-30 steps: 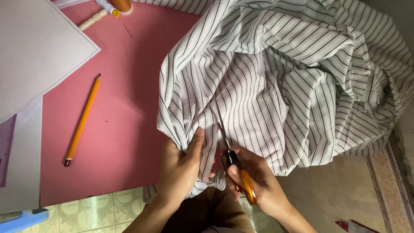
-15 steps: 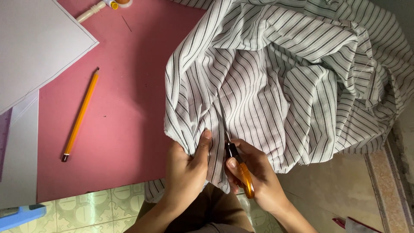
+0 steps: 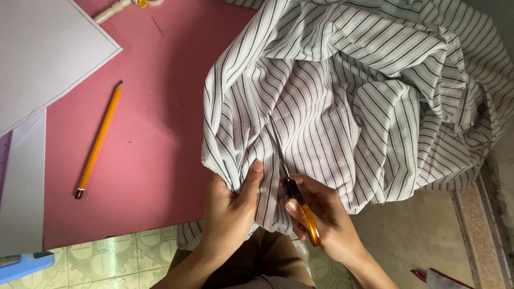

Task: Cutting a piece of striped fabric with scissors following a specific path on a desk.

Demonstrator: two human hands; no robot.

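Since a moment ago, my scissors [image 3: 292, 184] have crept a little further up the striped cloth [image 3: 342, 101], which fills the centre and right of the frame. Head view: my right hand [image 3: 321, 219] has its fingers clenched on the orange scissor handles at lower centre. My left hand [image 3: 233, 211], just beside it, pinches the cloth's edge taut. An orange pencil [image 3: 99, 140] lies at left on the pink mat [image 3: 155, 139], near white paper [image 3: 48, 48] at upper left.

A single head-worn view looks steeply down, close over the hands [image 3: 278, 214] and pink mat [image 3: 150, 160].
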